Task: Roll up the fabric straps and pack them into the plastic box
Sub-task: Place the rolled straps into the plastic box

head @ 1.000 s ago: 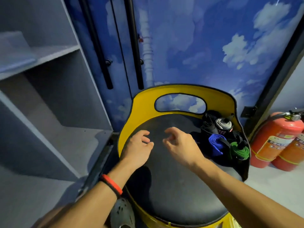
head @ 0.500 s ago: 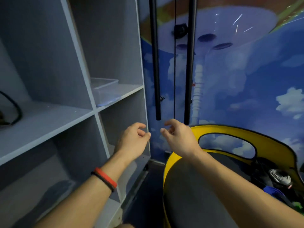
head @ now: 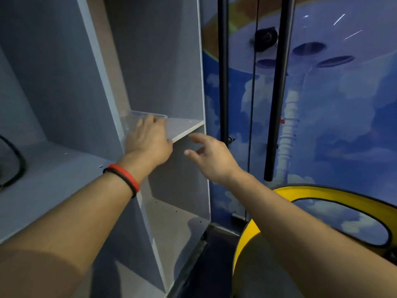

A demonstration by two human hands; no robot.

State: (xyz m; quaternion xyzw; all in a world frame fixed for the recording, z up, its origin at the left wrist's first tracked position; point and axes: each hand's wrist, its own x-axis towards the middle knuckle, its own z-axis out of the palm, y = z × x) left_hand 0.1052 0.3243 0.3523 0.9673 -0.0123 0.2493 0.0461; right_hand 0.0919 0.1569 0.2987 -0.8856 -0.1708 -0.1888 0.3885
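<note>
**Left hand on the clear box, right hand loose beside the shelf**

The clear plastic box (head: 137, 117) stands on a grey shelf board (head: 187, 125) of the grey shelving unit (head: 161, 61), at about 10 o'clock from the middle of the view, pushed against the upright panel at its 9 o'clock side. The left hand (head: 148, 140) lies over the box's near wall, its fingertips (head: 151, 119) up at the rim. Whether they clasp the box or only rest on it cannot be told. A red and a black wristband (head: 123, 178) circle that wrist.

The right hand (head: 211, 157) hovers at 3 o'clock of the left, just off the shelf board's front edge, with its fingers loosely spread and nothing in them.

A yellow chair back with black trim (head: 322, 191) shows at 4 o'clock. Two black vertical bars (head: 277, 93) hang before a blue sky mural (head: 343, 125) at 1 o'clock. A black cable (head: 18, 166) lies on a lower shelf at 9 o'clock.
</note>
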